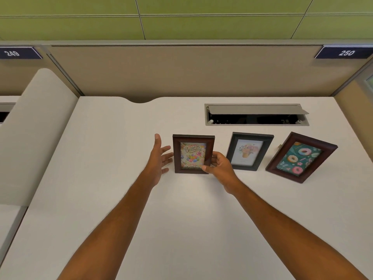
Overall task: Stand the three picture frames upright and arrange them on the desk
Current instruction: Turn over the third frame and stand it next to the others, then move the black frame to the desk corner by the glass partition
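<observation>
Three picture frames stand upright in a row on the white desk (121, 199). The left one is a brown frame with a birthday card (192, 153). My right hand (219, 166) grips its lower right corner, thumb on the front. My left hand (160, 158) is open just left of that frame, fingers spread and not touching it. In the middle stands a black frame with a flower picture (249, 151). At the right, a brown frame with a doughnut picture (301, 157) stands turned at an angle.
An open cable tray (256, 115) with a raised flap is set into the desk behind the frames. Beige partition walls (181, 71) close off the back and right. A curved divider (34, 128) borders the desk's left side.
</observation>
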`<state>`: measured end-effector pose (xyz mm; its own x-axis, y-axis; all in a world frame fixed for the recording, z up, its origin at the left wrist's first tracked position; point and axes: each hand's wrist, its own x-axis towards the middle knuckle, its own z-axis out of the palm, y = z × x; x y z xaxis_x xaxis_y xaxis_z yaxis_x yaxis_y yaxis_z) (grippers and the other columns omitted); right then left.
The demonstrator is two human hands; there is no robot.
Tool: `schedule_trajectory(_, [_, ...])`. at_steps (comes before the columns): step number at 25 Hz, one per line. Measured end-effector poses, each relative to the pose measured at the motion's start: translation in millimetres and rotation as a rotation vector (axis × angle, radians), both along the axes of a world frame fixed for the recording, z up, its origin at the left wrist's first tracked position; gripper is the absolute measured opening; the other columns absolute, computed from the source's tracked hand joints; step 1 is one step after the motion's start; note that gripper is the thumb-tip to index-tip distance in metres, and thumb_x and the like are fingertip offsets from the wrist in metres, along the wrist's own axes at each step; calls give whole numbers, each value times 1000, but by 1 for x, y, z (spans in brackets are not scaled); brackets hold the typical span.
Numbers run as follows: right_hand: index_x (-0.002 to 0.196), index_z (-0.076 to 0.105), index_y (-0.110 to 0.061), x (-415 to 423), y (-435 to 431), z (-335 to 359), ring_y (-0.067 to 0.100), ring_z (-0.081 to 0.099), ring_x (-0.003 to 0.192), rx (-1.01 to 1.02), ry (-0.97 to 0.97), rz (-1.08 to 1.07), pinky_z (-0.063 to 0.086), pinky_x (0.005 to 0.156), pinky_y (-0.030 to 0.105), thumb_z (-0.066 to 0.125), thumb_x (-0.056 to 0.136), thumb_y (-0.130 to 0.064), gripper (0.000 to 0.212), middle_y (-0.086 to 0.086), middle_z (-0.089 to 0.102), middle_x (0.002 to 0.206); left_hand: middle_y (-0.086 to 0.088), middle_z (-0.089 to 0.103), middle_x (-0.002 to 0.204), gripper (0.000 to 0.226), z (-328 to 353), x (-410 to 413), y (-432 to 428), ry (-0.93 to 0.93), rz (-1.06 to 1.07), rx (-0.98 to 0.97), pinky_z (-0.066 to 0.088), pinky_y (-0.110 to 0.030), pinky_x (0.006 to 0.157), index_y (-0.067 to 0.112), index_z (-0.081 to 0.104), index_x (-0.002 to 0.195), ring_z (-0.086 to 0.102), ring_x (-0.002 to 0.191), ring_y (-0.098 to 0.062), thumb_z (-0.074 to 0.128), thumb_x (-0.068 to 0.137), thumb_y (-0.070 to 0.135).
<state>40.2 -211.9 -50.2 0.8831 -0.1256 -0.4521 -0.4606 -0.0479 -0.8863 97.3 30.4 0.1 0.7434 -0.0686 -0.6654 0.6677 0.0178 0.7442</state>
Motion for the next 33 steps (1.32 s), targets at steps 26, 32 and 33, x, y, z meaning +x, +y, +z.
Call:
schedule_trajectory(26, [137,67,-17,-83,-103,48,17,72,121,-112,-225,-542,59,103,34,74,99,-6,40,2,75,131,-4,54,161,60,29,-101,-158,-114,-239,80,51,-46,119,23,50,161,57,143,-28,69,105,38])
schedule_trajectory(32, [156,52,-18,-58,-130,54,21,56,144,-104,-151,-490,48,117,39,71,104,-34,57,3,60,157,-4,26,183,90,40,-85,-213,-100,-205,87,29,-56,132,28,17,177,30,166,-32,43,105,76])
schedule_trajectory(33, [158,49,-18,-55,-133,54,22,53,146,-98,-128,-459,46,117,38,69,104,-41,62,3,57,160,-5,26,183,91,38,-82,-218,-105,-187,88,28,-56,132,28,17,176,29,167,-32,38,104,79])
